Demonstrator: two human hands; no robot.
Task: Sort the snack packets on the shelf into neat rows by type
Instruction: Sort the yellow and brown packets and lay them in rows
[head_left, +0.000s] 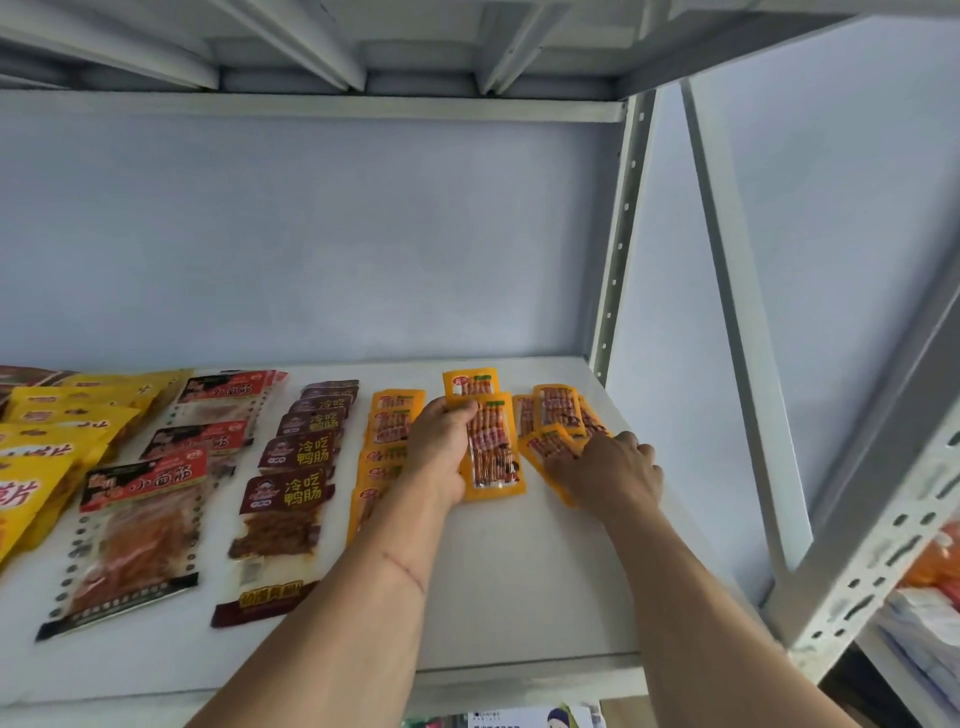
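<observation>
Sorting the orange packets, you are holding one orange sausage packet (492, 451) in your left hand (440, 451) — fingers closed over its top and left edge, probably to line it up behind the finished orange row (385, 431). Your right hand (607, 467) is pressing flat, fingers spread, on the loose orange pile (558, 415), gripping nothing — likely to hold it steady. The white shelf (519, 582) is lying bare in front of both hands; the right edge and its upright post (621, 234) are sitting close beside the pile.
</observation>
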